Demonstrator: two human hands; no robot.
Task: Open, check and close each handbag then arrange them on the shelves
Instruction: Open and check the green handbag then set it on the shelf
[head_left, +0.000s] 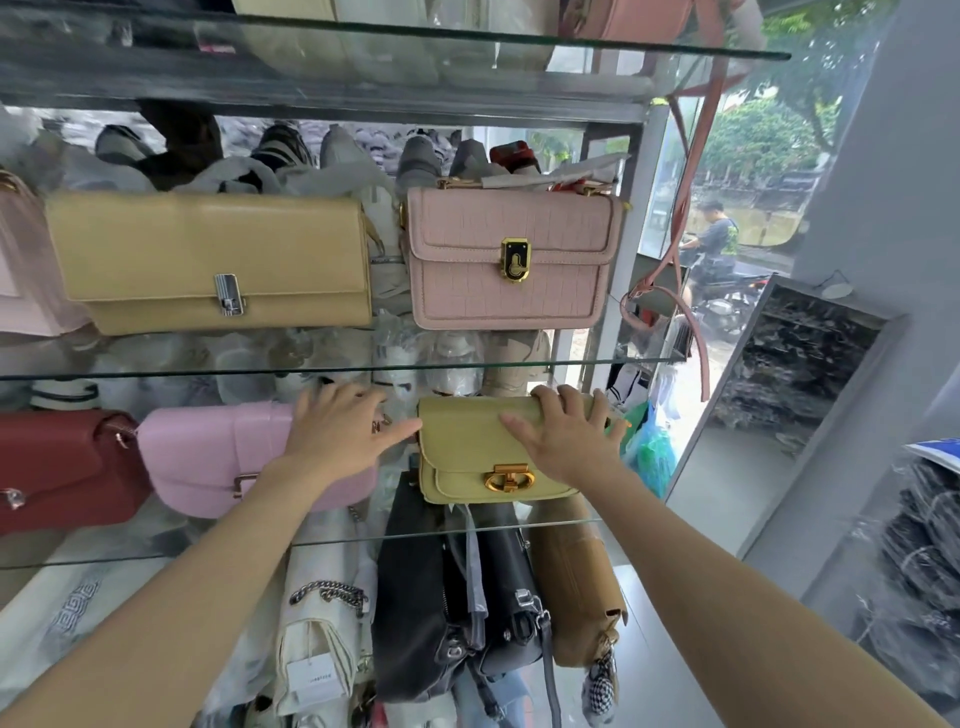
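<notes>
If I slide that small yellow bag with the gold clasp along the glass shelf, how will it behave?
The small yellow bag looks boxy and structured, so it probably keeps its shape. It likely slides easily on the smooth glass shelf. It sits near the shelf's front edge, so it might tip off.

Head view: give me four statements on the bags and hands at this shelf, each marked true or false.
1. The right hand rests on the small yellow bag. True.
2. That bag's gold clasp hangs open. False: the flap lies shut.
3. The left hand is by the pink bag. True.
4. The large yellow bag sits on the shelf below the hands. False: it is on the shelf above.
</notes>
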